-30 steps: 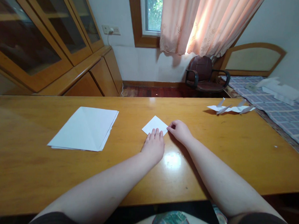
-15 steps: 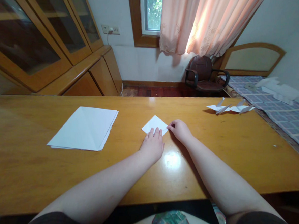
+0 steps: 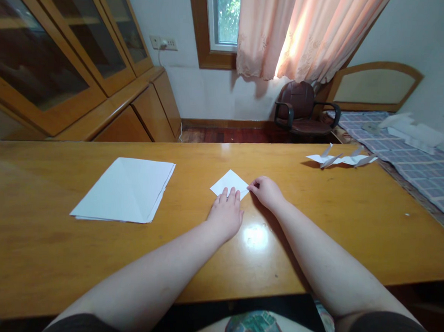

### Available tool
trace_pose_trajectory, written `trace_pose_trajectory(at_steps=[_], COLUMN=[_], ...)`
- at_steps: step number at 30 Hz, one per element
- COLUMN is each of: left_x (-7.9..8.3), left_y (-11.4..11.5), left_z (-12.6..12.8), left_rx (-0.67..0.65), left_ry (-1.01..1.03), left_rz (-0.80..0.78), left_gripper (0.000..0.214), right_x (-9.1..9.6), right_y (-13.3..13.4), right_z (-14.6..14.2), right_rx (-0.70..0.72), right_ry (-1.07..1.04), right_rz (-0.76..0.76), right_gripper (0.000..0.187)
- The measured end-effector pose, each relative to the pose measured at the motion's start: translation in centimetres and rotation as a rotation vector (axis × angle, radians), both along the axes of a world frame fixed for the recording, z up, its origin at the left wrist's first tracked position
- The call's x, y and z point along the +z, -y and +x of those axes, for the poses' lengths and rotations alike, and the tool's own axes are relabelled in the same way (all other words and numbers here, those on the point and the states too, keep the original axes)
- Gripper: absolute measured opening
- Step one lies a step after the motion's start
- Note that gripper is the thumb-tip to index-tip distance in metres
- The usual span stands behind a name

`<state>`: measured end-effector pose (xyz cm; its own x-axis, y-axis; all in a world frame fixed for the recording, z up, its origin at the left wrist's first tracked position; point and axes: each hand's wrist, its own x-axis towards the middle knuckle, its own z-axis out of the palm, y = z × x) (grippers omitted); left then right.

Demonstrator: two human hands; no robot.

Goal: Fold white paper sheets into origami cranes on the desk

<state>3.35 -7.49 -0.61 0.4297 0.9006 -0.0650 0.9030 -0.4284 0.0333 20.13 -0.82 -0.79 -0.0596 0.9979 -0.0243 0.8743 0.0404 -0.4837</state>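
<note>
My left hand (image 3: pixel 224 217) lies flat on the desk (image 3: pixel 354 219), palm down. Its fingers (image 3: pixel 232 195) are straight and held close together, not curled round anything. Their tips press on the near edge of the sheet (image 3: pixel 230 180), a small white piece of paper folded to a diamond shape. It lies flat near the middle of the desk.

My right hand (image 3: pixel 268 194) sits just right of the sheet, with its knuckles up and its wrist resting on the wood. Its fingers (image 3: pixel 254 186) are bent inward and drawn together, thumb against forefinger, pinched on the sheet's right corner. The corner itself is mostly hidden under those tips, so I cannot tell how much of the paper they hold. The two hands are near each other but do not touch.

Well left of the sheet lies a stack (image 3: pixel 125 189) of larger white paper, flat, with its top leaf creased on a diagonal. Far right of the sheet, and further from me, a few folded shapes (image 3: pixel 340 159) in white paper sit by the desk's back edge, their points sticking up. Beyond the sheet, past the desk, a dark chair (image 3: pixel 302 108) stands under a pink curtain (image 3: pixel 301 30).
</note>
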Motion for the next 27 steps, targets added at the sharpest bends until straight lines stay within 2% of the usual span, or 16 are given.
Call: trace_pose_trajectory(at_steps=[27], left_x=[0.28], left_y=[-0.1], left_z=[0.02], left_rx=[-0.002], left_ry=[-0.026], left_rz=[-0.015], left_gripper=[0.062], right_x=[0.29], right_y=[0.22], right_z=[-0.28], right_rx=[-0.002], right_ry=[0.03], right_rz=[-0.007], right_gripper=[0.016])
